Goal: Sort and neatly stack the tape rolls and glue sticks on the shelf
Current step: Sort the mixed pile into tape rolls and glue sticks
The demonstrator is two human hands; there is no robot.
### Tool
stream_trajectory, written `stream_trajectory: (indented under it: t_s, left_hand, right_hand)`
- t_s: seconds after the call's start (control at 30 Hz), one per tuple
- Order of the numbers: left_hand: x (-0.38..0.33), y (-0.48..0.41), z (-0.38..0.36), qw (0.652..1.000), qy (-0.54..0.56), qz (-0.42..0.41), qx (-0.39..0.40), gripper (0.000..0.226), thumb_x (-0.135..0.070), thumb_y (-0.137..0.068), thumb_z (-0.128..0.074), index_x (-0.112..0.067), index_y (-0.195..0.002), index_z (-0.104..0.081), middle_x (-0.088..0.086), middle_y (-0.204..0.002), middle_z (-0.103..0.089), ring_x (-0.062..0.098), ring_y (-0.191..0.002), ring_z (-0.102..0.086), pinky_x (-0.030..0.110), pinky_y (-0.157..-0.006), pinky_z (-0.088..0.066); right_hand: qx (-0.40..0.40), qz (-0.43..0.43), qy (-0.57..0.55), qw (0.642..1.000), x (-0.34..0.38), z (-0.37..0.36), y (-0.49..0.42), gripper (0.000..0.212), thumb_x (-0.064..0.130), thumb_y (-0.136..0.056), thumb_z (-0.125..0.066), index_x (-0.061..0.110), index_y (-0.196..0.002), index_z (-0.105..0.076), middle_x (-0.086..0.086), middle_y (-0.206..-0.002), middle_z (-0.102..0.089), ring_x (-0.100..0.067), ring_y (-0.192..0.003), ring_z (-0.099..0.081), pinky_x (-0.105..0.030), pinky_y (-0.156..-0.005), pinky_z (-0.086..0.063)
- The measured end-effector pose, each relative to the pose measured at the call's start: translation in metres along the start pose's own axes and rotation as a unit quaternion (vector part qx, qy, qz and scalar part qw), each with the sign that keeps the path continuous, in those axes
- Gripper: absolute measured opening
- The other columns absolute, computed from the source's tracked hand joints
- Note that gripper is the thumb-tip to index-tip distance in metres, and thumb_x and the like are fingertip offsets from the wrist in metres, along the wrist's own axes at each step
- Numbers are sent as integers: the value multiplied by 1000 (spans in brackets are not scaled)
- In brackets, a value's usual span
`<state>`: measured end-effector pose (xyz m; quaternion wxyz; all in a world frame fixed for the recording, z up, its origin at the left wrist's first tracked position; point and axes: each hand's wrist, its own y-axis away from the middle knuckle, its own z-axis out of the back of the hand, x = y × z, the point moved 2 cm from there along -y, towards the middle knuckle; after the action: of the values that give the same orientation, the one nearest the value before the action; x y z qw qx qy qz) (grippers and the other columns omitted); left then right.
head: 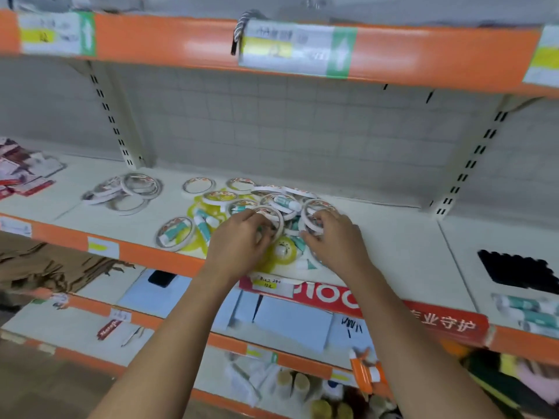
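Both your hands are closed in the heap at the near middle of the shelf [393, 237]: your left hand [242, 240] pinches the rim of a white tape roll [273, 217], and your right hand [334, 237] grips the stacked rings [313, 217] just to its right. Those hoops look thin, light and slightly springy, so hold them across the rim, thumb inside, and expect neighbours to snag and lift along. Glue sticks [202, 226] lying among and inside the rings look smooth and ready to roll; take them mid-barrel.
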<state>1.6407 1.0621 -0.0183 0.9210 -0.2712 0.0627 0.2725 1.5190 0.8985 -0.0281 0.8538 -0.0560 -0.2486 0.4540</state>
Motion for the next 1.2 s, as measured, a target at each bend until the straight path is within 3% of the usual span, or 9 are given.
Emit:
stream_trajectory:
  t_s: [0.17,0.33,0.5,0.63,0.77,0.87,1.03,1.13,1.2]
  left_hand:
    - [8,-14,-13,1000,-6,-5,18,41,-49,-87,-60,-19,-114,-63,4,-111,-57,25,-103,-55,41,-79,-52]
    - [4,-23,-32,993,-24,28,113,73,-68,-82,-53,-29,-142,-40,12,-151,-35,35,-139,-32,50,-107,-36]
    - [1,-29,-35,995,-14,30,99,64,-64,-79,-60,-34,-134,-49,5,-136,-47,33,-124,-44,49,-99,-43]
    - [-8,-37,-28,998,-20,13,67,68,-73,-72,-51,-36,-130,-53,3,-130,-51,32,-118,-47,51,-95,-44]
    - [-17,-34,-33,996,-25,9,88,64,-66,-77,-63,-38,-134,-50,1,-137,-46,30,-124,-42,50,-97,-43]
    - [-18,-34,-36,996,-24,6,88,65,-66,-77,-64,-39,-135,-50,0,-137,-45,29,-125,-41,50,-97,-44]
    - [-22,-43,-25,997,-31,8,70,68,-70,-74,-61,-39,-134,-51,0,-137,-47,28,-124,-43,48,-98,-44]
    - [-20,-47,-14,998,-30,11,54,67,-67,-75,-60,-38,-135,-51,0,-139,-46,27,-126,-42,47,-100,-41]
    - [-10,-47,-6,999,-25,10,46,66,-64,-76,-64,-37,-135,-52,0,-138,-48,27,-124,-44,46,-100,-42]
  right_hand:
    - [34,-23,51,998,-3,-10,4,44,50,-88,-63,23,-123,-61,0,-123,-63,-25,-116,-51,-38,-92,-41]
    - [45,-6,31,998,-14,1,4,28,42,-87,-67,23,-107,-65,5,-104,-67,-20,-98,-58,-36,-81,-44]
    - [68,20,16,997,-18,3,0,27,43,-89,-65,22,-106,-67,5,-104,-67,-19,-95,-60,-37,-80,-46]
    - [38,23,-17,999,-22,9,-4,31,42,-89,-67,21,-112,-68,4,-112,-67,-20,-102,-59,-39,-83,-49]
    - [76,34,-20,996,-24,7,-2,28,50,-85,-69,23,-93,-69,13,-86,-61,-15,-83,-57,-36,-74,-45]
    - [37,38,-59,997,-31,7,-1,23,41,-90,-66,20,-84,-71,8,-80,-63,-15,-76,-57,-36,-70,-48]
    - [-66,50,-86,993,-32,22,-8,21,34,-90,-69,16,-99,-75,1,-101,-66,-20,-97,-56,-35,-80,-50]
    - [-93,53,-116,988,-20,24,-13,19,33,-87,-72,19,-99,-75,-1,-131,-51,-22,-126,-40,-25,-98,-35]
    - [-71,41,-172,982,-7,20,-18,15,34,-88,-72,23,-98,-74,-3,-148,-39,-22,-139,-31,-25,-106,-29]
